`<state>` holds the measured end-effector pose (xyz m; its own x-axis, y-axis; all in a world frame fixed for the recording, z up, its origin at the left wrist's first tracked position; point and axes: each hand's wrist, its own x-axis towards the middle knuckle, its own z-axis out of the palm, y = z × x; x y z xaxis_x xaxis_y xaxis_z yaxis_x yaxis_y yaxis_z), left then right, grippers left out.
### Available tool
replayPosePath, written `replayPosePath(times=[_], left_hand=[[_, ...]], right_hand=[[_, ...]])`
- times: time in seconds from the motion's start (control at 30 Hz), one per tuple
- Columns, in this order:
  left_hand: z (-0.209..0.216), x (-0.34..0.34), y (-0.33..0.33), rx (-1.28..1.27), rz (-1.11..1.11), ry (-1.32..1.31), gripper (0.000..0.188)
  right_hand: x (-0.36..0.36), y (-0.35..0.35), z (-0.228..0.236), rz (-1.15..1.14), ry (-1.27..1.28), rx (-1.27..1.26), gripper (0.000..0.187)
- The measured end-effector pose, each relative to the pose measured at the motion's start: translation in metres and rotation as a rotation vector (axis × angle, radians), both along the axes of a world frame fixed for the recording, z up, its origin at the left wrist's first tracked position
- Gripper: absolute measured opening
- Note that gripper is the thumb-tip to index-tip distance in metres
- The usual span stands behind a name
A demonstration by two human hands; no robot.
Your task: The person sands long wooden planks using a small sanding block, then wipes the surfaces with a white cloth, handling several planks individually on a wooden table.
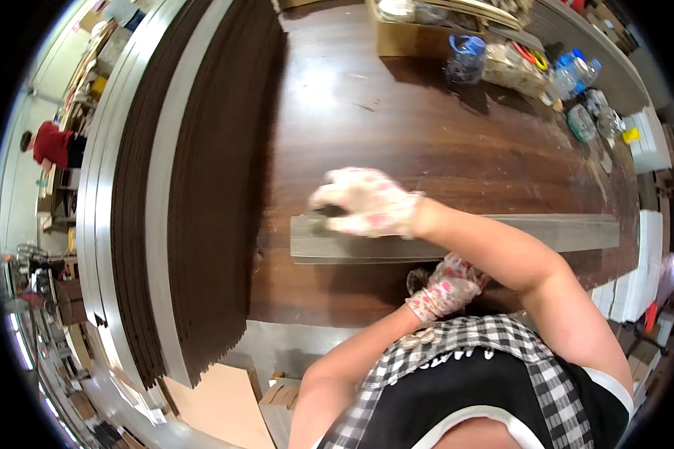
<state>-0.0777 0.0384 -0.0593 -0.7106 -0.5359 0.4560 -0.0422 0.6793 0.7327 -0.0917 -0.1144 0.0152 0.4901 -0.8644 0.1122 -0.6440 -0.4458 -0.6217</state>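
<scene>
A long, flat grey strip [397, 248] lies crosswise on the dark brown table. Above its left end is my right hand [367, 200], in a white glove with pink spots. Its fingers curl around a small dark wad [328, 211], smeared by motion, whose kind I cannot make out. My left hand [451, 289], in a matching glove, is at the strip's near edge. My right forearm covers its fingertips, so their grip is hidden. Beside its wrist a dark, rounded thing [418, 280] sits at the near side of the strip.
Tall stacks of long brown-edged strips [210, 172] line the left of the table [337, 127]. A cardboard box [408, 39], a blue-capped jar [466, 60] and plastic bottles [569, 78] stand at the far right. Another person [52, 146] in red is far left.
</scene>
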Motion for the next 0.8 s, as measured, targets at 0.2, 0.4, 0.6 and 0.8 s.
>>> replayPosePath(times=[0.2,0.4,0.6,0.8], left_hand=[[-0.002,0.016,-0.012,-0.298,-0.081,-0.114,0.044],[0.008,0.013,-0.021,-0.225,-0.147,0.077,0.037],[0.005,0.023,-0.014,-0.125,-0.264,-0.313,0.039],[0.022,0.009,-0.018,-0.195,-0.165,-0.059,0.033]], right_hand=[[-0.059,0.027,0.002,0.071,-0.016,-0.079,0.022],[-0.209,0.121,0.053,-0.294,0.044,0.189,0.031],[-0.117,0.100,0.024,-0.243,-0.065,0.011,0.030],[-0.247,0.184,0.061,-0.732,0.385,0.177,0.023]])
